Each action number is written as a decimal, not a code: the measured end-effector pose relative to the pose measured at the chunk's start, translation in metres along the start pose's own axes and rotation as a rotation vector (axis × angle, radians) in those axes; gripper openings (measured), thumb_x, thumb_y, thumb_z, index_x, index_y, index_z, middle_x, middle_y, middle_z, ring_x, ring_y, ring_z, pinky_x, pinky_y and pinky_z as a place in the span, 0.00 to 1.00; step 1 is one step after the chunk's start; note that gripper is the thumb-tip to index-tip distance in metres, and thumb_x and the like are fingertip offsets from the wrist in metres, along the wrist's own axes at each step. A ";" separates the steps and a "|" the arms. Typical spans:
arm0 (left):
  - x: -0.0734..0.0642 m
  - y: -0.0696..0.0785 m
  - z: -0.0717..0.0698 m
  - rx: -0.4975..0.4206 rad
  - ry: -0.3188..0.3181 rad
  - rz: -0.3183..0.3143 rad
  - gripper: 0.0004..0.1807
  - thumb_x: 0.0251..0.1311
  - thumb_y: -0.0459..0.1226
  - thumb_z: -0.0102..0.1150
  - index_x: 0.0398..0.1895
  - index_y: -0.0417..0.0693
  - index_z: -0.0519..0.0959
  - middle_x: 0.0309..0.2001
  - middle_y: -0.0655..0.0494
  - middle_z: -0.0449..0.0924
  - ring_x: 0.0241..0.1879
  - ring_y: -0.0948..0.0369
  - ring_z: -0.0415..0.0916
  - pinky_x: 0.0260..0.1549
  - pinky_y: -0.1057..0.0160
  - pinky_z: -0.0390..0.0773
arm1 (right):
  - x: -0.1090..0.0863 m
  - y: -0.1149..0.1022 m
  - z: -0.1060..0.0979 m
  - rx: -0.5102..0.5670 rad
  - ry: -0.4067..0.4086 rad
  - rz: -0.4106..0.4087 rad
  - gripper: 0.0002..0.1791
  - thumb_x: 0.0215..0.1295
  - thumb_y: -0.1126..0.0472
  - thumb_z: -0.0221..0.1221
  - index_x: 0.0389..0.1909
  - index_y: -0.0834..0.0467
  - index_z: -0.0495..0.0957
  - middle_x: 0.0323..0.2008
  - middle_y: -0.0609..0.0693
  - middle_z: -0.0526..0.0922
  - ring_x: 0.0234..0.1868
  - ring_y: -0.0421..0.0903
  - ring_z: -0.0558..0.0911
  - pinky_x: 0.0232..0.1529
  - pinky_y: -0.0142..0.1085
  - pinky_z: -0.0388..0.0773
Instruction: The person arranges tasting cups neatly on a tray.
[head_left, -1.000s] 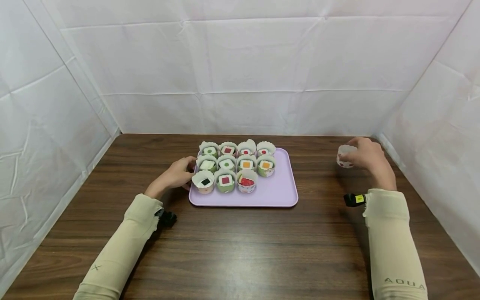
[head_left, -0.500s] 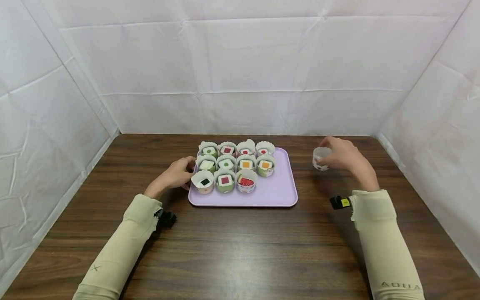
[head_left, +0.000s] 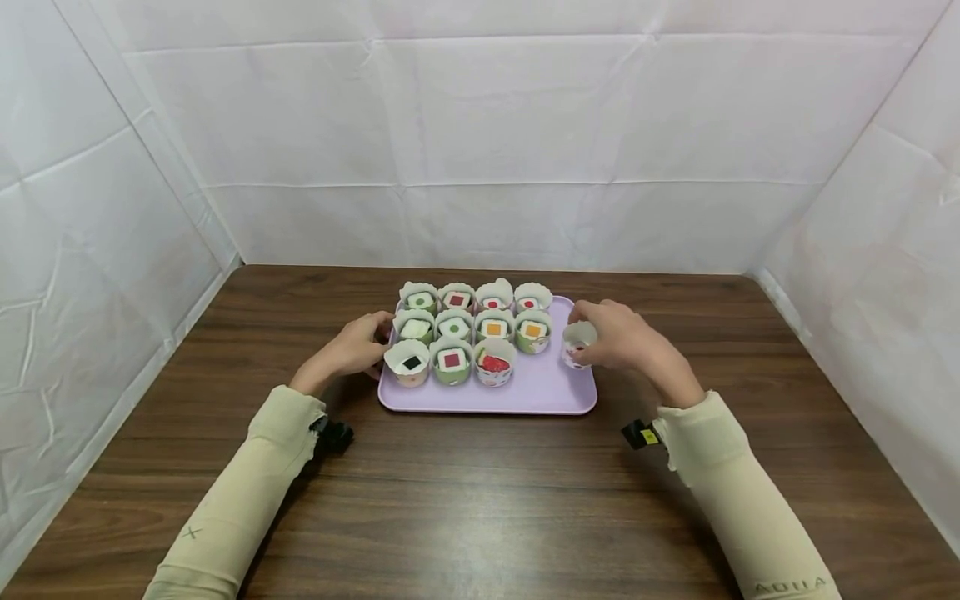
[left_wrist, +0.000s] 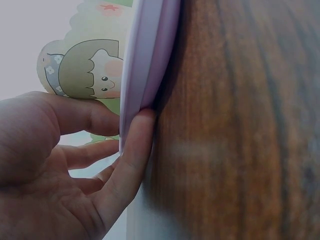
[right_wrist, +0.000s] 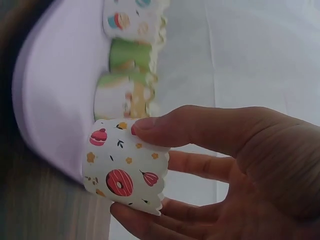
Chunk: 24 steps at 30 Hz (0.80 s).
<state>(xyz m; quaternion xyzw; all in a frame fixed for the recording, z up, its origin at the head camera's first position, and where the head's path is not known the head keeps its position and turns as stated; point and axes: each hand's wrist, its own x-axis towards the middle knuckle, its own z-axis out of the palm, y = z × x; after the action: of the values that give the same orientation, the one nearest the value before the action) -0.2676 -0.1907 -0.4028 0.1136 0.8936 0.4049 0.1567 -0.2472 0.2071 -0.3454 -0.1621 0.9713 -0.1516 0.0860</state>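
My right hand (head_left: 626,340) grips a white paper baking cup (right_wrist: 112,165) printed with doughnuts and flowers, thumb on one side and fingers on the other. In the head view that cup overlaps the right part of the lilac tray (head_left: 543,390). My left hand (head_left: 351,343) holds the tray's left edge, its rim between the fingers, with a paper cup printed with a cartoon face (left_wrist: 97,75) right beside the thumb. On the tray stand several paper cups in rows, each with a small piece inside, such as a white one with an orange centre (head_left: 492,328).
The tray rests on a dark wooden table (head_left: 480,500). White cloth walls (head_left: 480,125) rise at the back and both sides. The front row ends at a cup with a red piece (head_left: 493,365); bare tray lies right of it.
My right hand has carried the paper cup leftward from the far right of the table to the tray's right side. The left hand has stayed at the tray's left edge.
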 end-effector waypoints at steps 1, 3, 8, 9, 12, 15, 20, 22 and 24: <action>0.000 0.000 0.000 -0.001 0.000 0.000 0.31 0.70 0.29 0.50 0.75 0.31 0.60 0.60 0.29 0.68 0.37 0.51 0.79 0.31 0.57 0.91 | 0.000 -0.003 0.003 -0.004 -0.001 -0.009 0.26 0.59 0.55 0.70 0.58 0.57 0.77 0.53 0.63 0.80 0.55 0.60 0.77 0.53 0.55 0.77; 0.000 0.001 0.000 -0.001 0.001 0.001 0.31 0.70 0.29 0.50 0.75 0.30 0.60 0.60 0.29 0.68 0.37 0.52 0.79 0.31 0.57 0.91 | 0.001 -0.009 0.008 -0.010 -0.001 -0.023 0.26 0.59 0.55 0.71 0.58 0.56 0.77 0.53 0.63 0.80 0.54 0.60 0.77 0.53 0.55 0.77; 0.000 0.000 0.000 0.004 0.004 0.001 0.30 0.70 0.29 0.50 0.75 0.30 0.60 0.59 0.29 0.68 0.36 0.53 0.79 0.31 0.58 0.91 | 0.003 -0.022 0.017 0.007 0.005 -0.040 0.30 0.59 0.56 0.72 0.61 0.58 0.73 0.55 0.64 0.79 0.54 0.60 0.79 0.55 0.56 0.79; 0.000 0.000 0.000 0.004 0.004 0.000 0.30 0.70 0.29 0.50 0.75 0.30 0.60 0.59 0.29 0.68 0.36 0.53 0.79 0.31 0.58 0.91 | 0.003 -0.024 0.018 0.011 0.004 -0.040 0.32 0.59 0.56 0.72 0.62 0.59 0.72 0.55 0.64 0.79 0.55 0.60 0.79 0.56 0.56 0.79; 0.000 -0.001 0.000 0.002 0.004 0.001 0.30 0.70 0.29 0.50 0.75 0.30 0.60 0.59 0.29 0.68 0.36 0.52 0.79 0.30 0.58 0.90 | 0.004 -0.029 0.023 0.029 0.000 -0.036 0.36 0.59 0.56 0.73 0.65 0.61 0.69 0.55 0.63 0.80 0.55 0.59 0.80 0.57 0.55 0.79; 0.001 -0.001 -0.001 0.006 0.002 0.004 0.31 0.70 0.29 0.50 0.75 0.30 0.60 0.59 0.29 0.68 0.36 0.52 0.79 0.30 0.58 0.90 | 0.005 -0.033 0.027 0.041 -0.003 -0.027 0.39 0.58 0.55 0.73 0.67 0.61 0.66 0.54 0.63 0.80 0.54 0.59 0.80 0.56 0.55 0.80; 0.002 -0.001 -0.001 0.011 -0.007 0.007 0.32 0.71 0.29 0.50 0.76 0.30 0.58 0.60 0.28 0.68 0.39 0.50 0.79 0.30 0.58 0.91 | 0.005 -0.038 0.032 0.053 0.003 -0.012 0.42 0.58 0.53 0.74 0.68 0.63 0.65 0.56 0.65 0.79 0.53 0.59 0.81 0.57 0.55 0.81; 0.002 -0.001 -0.001 0.008 -0.009 0.007 0.32 0.71 0.29 0.49 0.77 0.30 0.58 0.60 0.28 0.68 0.39 0.50 0.79 0.31 0.58 0.91 | 0.005 -0.040 0.033 0.056 0.005 -0.008 0.43 0.58 0.52 0.74 0.69 0.63 0.64 0.58 0.65 0.78 0.55 0.59 0.81 0.58 0.56 0.81; 0.001 -0.001 -0.001 0.005 -0.009 0.007 0.32 0.71 0.29 0.49 0.77 0.30 0.58 0.60 0.28 0.68 0.39 0.50 0.79 0.30 0.58 0.91 | 0.006 -0.042 0.034 0.056 0.008 -0.010 0.44 0.58 0.52 0.74 0.69 0.64 0.64 0.60 0.66 0.78 0.57 0.60 0.80 0.59 0.56 0.80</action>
<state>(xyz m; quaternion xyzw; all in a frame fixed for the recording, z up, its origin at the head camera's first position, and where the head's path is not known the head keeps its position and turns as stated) -0.2692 -0.1916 -0.4034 0.1188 0.8936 0.4026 0.1591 -0.2331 0.1585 -0.3644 -0.1638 0.9661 -0.1799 0.0859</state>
